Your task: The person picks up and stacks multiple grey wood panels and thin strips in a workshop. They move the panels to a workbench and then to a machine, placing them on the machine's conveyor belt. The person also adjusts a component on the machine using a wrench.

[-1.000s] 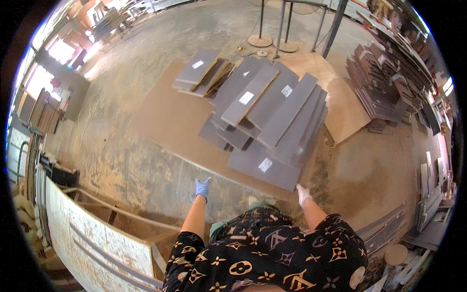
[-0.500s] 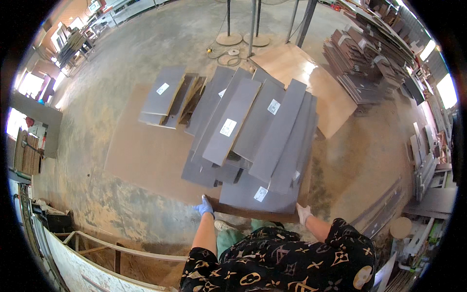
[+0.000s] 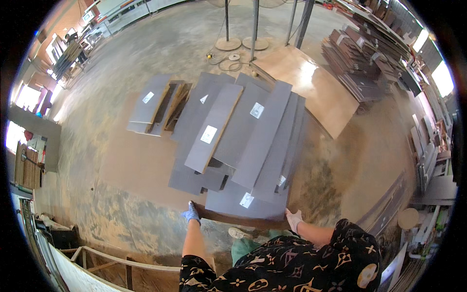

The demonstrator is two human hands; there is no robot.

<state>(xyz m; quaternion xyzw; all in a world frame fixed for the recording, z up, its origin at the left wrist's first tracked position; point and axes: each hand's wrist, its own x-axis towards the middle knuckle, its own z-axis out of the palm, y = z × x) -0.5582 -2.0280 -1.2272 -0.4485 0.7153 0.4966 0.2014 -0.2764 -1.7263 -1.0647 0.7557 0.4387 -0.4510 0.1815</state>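
A large thin brown board lies on the floor, bearing a spread pile of grey panels. Long grey panels overlap at a slant, several with white labels. A smaller group of grey panels lies at the pile's far left. At the near edge, my left hand in a blue glove is closed on the brown board, left of the nearest grey panel. My right hand, in a pale glove, grips the board near that panel's right corner. The fingers under the edge are hidden.
A shiny light-brown sheet lies on the floor beyond the pile to the right, beside metal posts. A cable coils near the posts. Stacked dark boards stand far right. A wooden frame is at my near left.
The brown board and the pile on it have shifted left across the floor, with both my hands on its edge. The gap to the shiny sheet at right has grown.
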